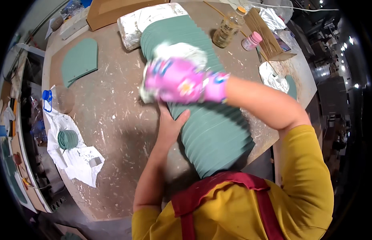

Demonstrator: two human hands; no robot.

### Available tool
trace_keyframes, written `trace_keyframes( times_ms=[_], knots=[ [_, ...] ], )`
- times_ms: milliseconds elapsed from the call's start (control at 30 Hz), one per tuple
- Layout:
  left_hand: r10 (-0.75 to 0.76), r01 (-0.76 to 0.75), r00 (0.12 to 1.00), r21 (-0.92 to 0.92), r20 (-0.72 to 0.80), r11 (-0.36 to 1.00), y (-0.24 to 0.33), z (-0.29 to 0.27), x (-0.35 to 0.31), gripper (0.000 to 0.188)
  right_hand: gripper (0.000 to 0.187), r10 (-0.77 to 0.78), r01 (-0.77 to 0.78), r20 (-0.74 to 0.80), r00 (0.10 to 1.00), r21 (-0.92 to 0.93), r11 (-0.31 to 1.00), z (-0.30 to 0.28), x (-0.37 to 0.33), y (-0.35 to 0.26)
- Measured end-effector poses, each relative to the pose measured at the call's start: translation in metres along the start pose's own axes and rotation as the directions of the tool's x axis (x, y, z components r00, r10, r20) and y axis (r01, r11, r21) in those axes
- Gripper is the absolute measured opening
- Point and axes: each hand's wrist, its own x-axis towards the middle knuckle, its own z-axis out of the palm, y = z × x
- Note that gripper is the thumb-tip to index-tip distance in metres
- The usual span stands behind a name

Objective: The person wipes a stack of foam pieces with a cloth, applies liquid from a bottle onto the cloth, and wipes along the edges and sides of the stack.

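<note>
A large green ribbed cylinder lies lengthwise on the table, its near end close to my body. My right hand, in a pink flowered glove, is pressed on its upper part and closed on a white cloth. Motion smears both glove and cloth. Bare, my left hand rests against the cylinder's left side, thumb spread onto the ribs. Its fingertips are hidden beneath the cloth and glove. A white wrapped block sits under the cylinder's far end.
On the brown table lie a flat green panel and a coil of green cord on white paper. A clear bottle, a pink-capped jar and a wooden box stand at the far right.
</note>
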Motion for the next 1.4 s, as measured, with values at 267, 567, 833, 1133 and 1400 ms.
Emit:
trace_keyframes(
  times_ms=[267, 567, 833, 1133, 1400],
  knots=[
    [-0.052, 0.052, 0.998, 0.023, -0.022, 0.998, 0.01, 0.004, -0.001, 0.11, 0.025, 0.294, -0.234, 0.147, 0.945, -0.326, 0.916, -0.024, -0.133, 0.131],
    [-0.06, 0.061, 0.998, -0.081, 0.024, 0.995, 0.008, 0.002, 0.002, 0.112, 0.027, -0.047, 0.038, 0.195, 0.98, 0.054, 0.998, 0.022, 0.002, 0.018],
    [-0.062, 0.062, 0.998, -0.008, -0.028, 0.998, 0.009, 0.004, 0.001, 0.112, 0.021, 0.477, -0.477, 0.163, 0.864, -0.044, 0.878, -0.04, -0.064, 0.119],
    [-0.029, 0.029, 0.999, -0.024, -0.019, 0.999, 0.004, 0.001, -0.003, 0.111, 0.023, 0.337, -0.333, -0.084, 0.938, 0.057, 0.941, 0.013, -0.053, 0.11],
    [-0.07, 0.069, 0.997, -0.041, -0.026, 0.997, 0.01, 0.003, -0.002, 0.11, 0.029, 0.078, -0.103, 0.097, 0.992, 0.279, 0.955, 0.005, 0.022, 0.075]
  ],
)
